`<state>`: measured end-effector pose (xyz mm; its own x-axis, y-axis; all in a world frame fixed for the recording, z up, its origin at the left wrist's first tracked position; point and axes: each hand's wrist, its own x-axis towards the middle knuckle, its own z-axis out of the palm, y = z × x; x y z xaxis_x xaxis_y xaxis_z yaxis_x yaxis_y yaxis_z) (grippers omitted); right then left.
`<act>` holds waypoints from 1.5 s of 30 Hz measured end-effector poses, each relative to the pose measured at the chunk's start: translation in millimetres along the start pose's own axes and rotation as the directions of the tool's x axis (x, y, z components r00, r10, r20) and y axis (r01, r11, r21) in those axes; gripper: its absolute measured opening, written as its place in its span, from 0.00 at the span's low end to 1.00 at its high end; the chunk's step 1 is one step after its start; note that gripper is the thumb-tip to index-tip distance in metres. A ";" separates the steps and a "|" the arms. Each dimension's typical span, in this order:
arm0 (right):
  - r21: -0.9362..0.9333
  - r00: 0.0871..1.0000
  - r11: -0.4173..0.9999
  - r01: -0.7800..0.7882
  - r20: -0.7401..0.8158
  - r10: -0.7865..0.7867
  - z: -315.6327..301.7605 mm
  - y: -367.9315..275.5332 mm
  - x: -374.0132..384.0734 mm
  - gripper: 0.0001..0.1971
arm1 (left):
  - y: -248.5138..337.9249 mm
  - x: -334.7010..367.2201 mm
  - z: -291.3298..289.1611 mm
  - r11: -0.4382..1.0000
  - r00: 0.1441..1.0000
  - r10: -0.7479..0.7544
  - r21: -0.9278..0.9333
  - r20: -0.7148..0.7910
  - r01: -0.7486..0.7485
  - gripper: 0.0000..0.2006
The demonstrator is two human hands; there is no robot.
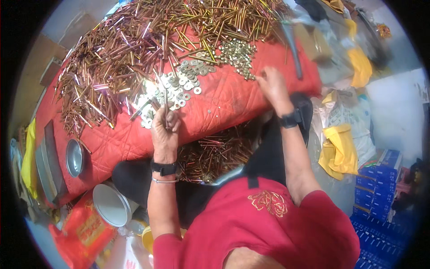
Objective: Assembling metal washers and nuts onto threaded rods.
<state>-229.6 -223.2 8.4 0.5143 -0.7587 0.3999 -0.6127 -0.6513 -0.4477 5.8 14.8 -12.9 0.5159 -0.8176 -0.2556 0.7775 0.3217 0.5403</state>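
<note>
"So, what has the left hand (165,125) got?"

"A few metal rods (166,101), fingers curled tightly around them, at the near edge of the washers (184,85) on the red quilted cover (228,96)"

"And the right hand (272,87)?"

"Beside the small golden pieces (237,54), thumb and fingertips bunched close; whether they meet or pinch one, I can't tell"

"Where's the big rod heap (134,49)?"

"Along the cover's far and left sides"

Blue boxes (378,184) are stacked at right, near a yellow bag (339,150). A red bag (83,233) lies at lower left.
</note>
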 end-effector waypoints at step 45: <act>0.890 0.887 0.300 -0.344 0.413 -0.208 35.9 -144.1 -5.3 0.07 | 2.2 -18.2 25.7 0.919 0.993 -0.060 0.393 0.106 0.013 0.10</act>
<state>-122.4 -125.9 42.1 0.8313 -0.5432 0.1178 0.1734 0.0520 -0.9835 -11.2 18.1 13.6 0.4276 -0.8813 -0.2011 0.5804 0.0971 0.8085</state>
